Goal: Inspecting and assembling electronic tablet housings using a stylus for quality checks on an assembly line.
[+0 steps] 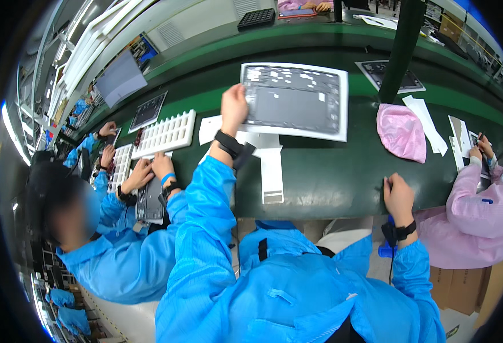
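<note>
My left hand [234, 107] is raised above the table and closed on the left edge of a flat, tablet-sized panel [297, 106]. This panel has a white border and a dark grey face with several small white patches. Beneath and beside it lie white paper sheets [210, 129], and a long white strip [272, 174] reaches toward the table's front edge. My right hand [399, 194] is at the front edge of the table, its fingers curled with nothing visible in them. A pink cloth cap [401, 131] lies beyond it.
A white slotted tray [166, 135] is on the left, near a co-worker's hands [148, 171] and a dark panel [150, 204]. At right, a person in a pink sleeve [462, 186] works. A green post [401, 54] rises beside another panel [371, 70]. White strips [426, 123] lie by the cap.
</note>
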The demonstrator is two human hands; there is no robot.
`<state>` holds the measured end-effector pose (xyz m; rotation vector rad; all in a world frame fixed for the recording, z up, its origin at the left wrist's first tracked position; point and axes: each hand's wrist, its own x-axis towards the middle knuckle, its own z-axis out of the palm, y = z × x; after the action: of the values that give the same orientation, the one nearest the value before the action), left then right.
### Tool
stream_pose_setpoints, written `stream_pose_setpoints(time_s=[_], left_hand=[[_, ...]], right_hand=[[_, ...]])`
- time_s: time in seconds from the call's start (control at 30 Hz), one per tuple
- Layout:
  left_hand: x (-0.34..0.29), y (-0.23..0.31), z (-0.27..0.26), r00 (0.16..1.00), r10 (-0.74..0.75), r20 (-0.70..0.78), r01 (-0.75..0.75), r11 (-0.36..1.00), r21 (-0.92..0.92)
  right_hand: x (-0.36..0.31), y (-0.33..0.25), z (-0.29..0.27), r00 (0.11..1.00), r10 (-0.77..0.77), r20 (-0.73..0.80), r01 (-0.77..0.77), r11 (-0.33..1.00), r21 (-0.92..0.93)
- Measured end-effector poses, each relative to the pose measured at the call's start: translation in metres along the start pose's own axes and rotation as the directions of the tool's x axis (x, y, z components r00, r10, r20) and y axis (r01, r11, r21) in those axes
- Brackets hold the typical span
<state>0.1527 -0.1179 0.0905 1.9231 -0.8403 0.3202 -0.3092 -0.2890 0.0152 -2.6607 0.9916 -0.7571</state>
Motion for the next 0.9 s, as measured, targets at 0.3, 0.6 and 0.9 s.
stream_pose_setpoints(time_s=[0.3,0.6,0.9], left_hand=[[0.158,-0.129,0.076,0.988,0.113,0.106,-0.128,0.980,0.154],[0.146,-0.188,0.109,0.926,-0.330,0.182,0.221,0.867,0.446],[0.108,0.094,0.235,0.821,-0.033,0.570,-0.173,0.937,0.302]], right_hand=[[0.000,-0.008,-0.007,0.996,-0.076,0.043,0.073,0.995,0.070],[0.003,-0.005,-0.003,1.000,-0.027,0.012,0.027,0.999,0.038],[0.003,-0.005,-0.005,1.000,-0.003,-0.005,0.003,1.000,0.015]])
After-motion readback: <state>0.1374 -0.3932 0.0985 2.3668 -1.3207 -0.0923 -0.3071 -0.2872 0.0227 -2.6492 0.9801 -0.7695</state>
